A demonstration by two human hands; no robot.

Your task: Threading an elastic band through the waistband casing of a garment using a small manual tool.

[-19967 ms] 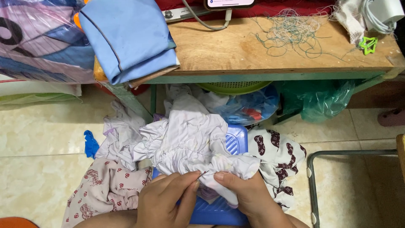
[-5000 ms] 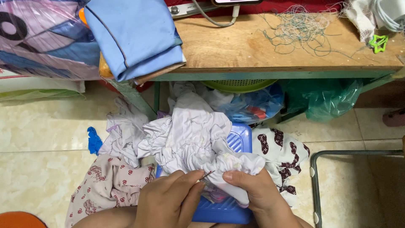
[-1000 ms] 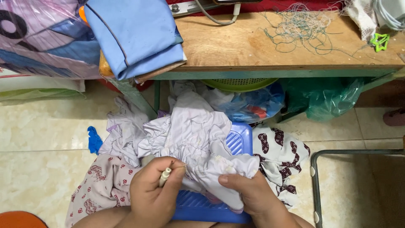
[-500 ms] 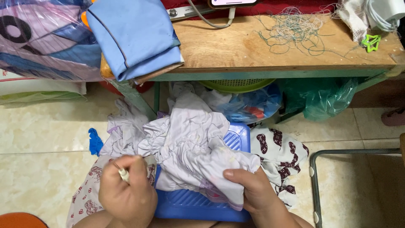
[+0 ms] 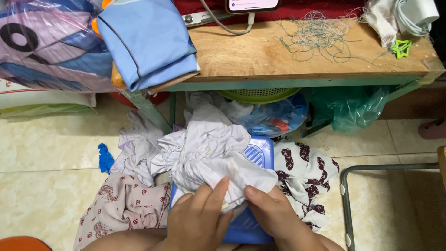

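Fingers of the left hand (image 5: 200,218) and right hand (image 5: 274,216) pinch the pale lilac garment (image 5: 209,151), which lies bunched on a blue plastic stool (image 5: 260,153). Under the wooden surface (image 5: 278,51), a green basket (image 5: 258,95) sits, contents hidden, beside a green plastic bag (image 5: 353,109).

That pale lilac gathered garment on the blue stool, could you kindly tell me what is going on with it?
A seated person has both hands on the pale lilac gathered cotton garment, which lies over a blue ribbed plastic stool. The left hand presses flat on its near edge and the right hand pinches the cloth beside it. More crumpled clothes lie on the tiled floor around them.
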